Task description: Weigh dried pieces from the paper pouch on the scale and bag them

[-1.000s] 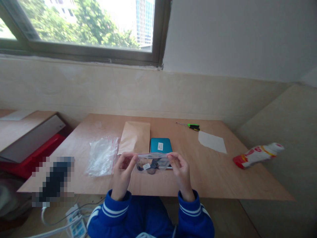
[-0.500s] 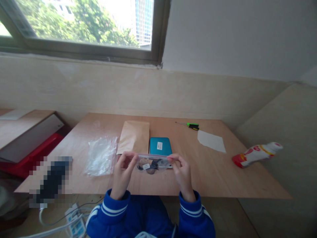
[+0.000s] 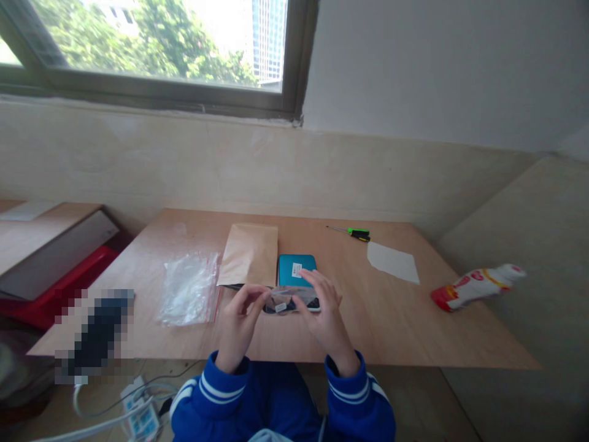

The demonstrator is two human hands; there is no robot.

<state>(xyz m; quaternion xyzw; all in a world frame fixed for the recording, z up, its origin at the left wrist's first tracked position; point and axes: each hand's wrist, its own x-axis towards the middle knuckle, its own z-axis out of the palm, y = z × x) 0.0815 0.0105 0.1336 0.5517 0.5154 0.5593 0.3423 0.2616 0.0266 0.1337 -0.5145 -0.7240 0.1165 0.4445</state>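
Note:
Above the table's near side, a small clear zip bag point(image 3: 283, 299) shows dark contents and a white label inside; what they are I cannot make out. My left hand point(image 3: 240, 322) pinches the bag's left end between thumb and fingers. At its right end is my right hand point(image 3: 326, 313), with thumb and fingers apart and the thumb near or touching the plastic. Just behind the bag lies a teal case point(image 3: 288, 264) with a white sticker, partly covered by my right fingers. A brown paper envelope point(image 3: 251, 255) rests behind my left hand.
Left on the table point(image 3: 396, 334) is a pile of clear zip bags point(image 3: 188, 291), with a pixelated dark object point(image 3: 99, 334) at the front-left edge. Screwdrivers point(image 3: 359, 234) and white paper point(image 3: 393, 263) lie back right. A red-and-white bottle point(image 3: 476, 287) lies far right.
My right hand has gone from pinching the bag's right end to having its fingers spread, and has moved inward. The left hand shifted slightly right. The bag looks less stretched.

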